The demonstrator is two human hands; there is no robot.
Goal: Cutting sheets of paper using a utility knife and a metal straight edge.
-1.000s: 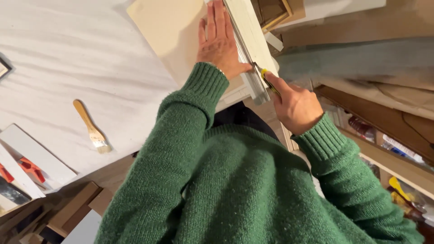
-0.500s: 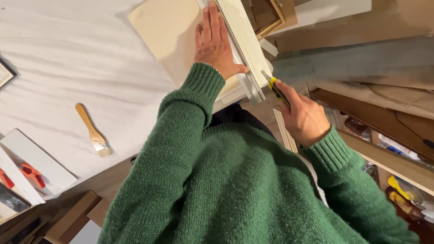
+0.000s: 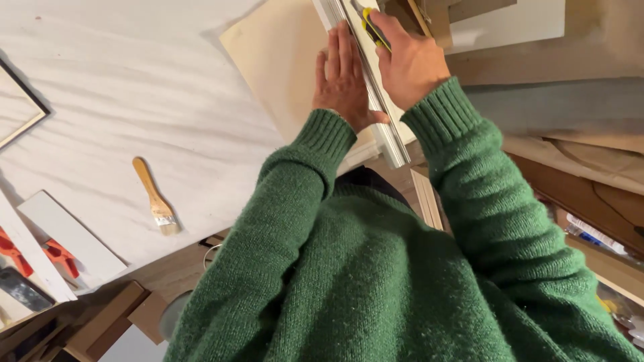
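Observation:
My left hand lies flat, fingers together, on a long metal straightedge that runs over a pale cream board on the white-covered table. My right hand grips a yellow and black utility knife at the far end of the straightedge, right beside my left fingertips. The blade tip is hidden by the hand. Both arms wear green knitted sleeves.
A small wooden paintbrush lies on the white table cover to the left. White strips and orange clamps sit at the lower left. Wooden frame pieces and shelves with clutter stand at the right.
My right hand with the knife has moved from the near end of the straightedge up to its far end. My left hand stays pressed on the straightedge.

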